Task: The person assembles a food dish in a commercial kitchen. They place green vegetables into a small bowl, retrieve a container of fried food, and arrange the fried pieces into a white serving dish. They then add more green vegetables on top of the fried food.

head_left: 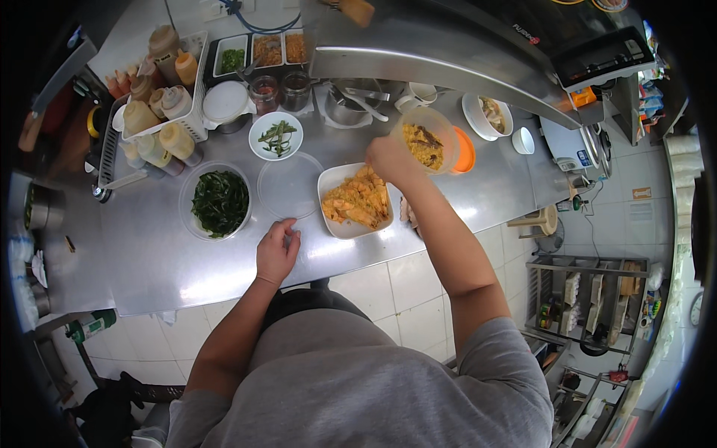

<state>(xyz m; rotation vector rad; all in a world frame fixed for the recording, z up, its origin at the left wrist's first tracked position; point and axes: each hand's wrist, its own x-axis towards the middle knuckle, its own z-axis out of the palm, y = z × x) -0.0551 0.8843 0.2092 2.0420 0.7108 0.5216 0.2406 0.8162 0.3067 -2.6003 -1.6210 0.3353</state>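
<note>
My right hand [390,160] reaches over the far right corner of a white rectangular dish [324,217]. Its fingers are drawn together and point down; what they hold, if anything, is hidden. Orange-yellow fried food with crumbly bits [357,198] fills the dish. Just beyond this hand stands a clear tub [450,142] holding yellow crumbs and dark brown pieces [423,146]. Near the counter's front edge is my left hand [278,252], fingers loosely bent and a little apart, holding nothing. A clear round lid [287,183] lies flat just beyond it.
On the steel counter [149,254], a clear bowl of dark green leaves [220,200] stands left, with a small white bowl of green strips [276,140] farther back. A white basket of sauce bottles [205,82] sits far left. An orange lid [464,151] lies right; a steel hood [441,63] overhangs the back.
</note>
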